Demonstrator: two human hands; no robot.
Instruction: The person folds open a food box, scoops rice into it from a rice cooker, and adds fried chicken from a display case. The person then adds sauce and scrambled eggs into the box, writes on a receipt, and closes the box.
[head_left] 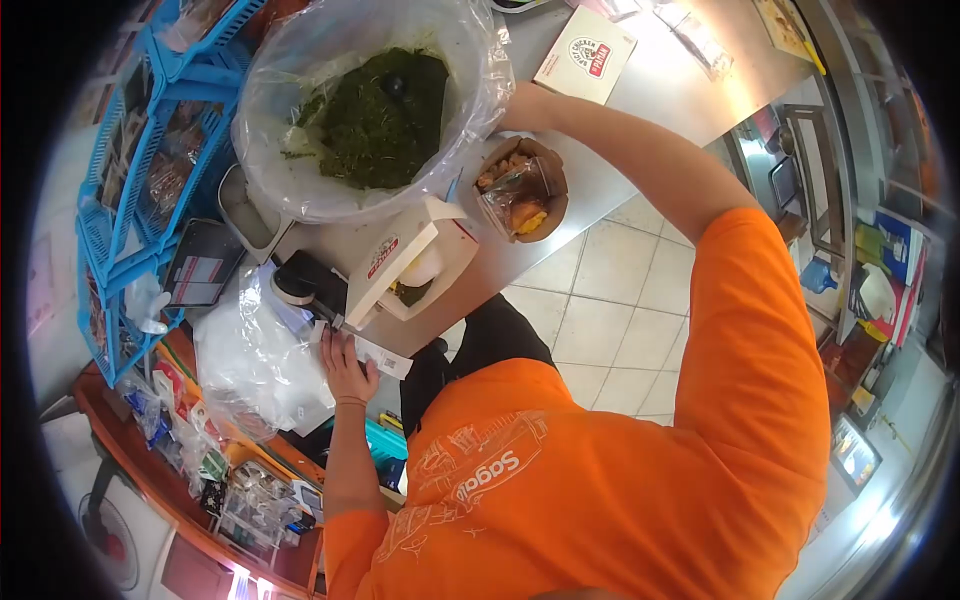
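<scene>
My left hand (346,372) lies with fingers spread on a white printed paper slip (388,360), next to a small black device (300,280). Beside it stands an open cream carton (437,222) with red lettering, a white round item and something green inside. My right hand (520,107) reaches to the rim of a large tub lined with clear plastic (275,130); its fingers are mostly hidden. Chopped green leaves (375,125) fill the tub's middle. Just below my right hand sits a brown paper bowl (556,185) of food with a clear packet in it.
A closed cream box (590,58) with a printed logo lies on the steel counter (690,110). Blue plastic racks (160,120) with packets stand at the left. Clear plastic bags (260,365) lie near my left hand. Below the counter edge is a tiled floor (615,290).
</scene>
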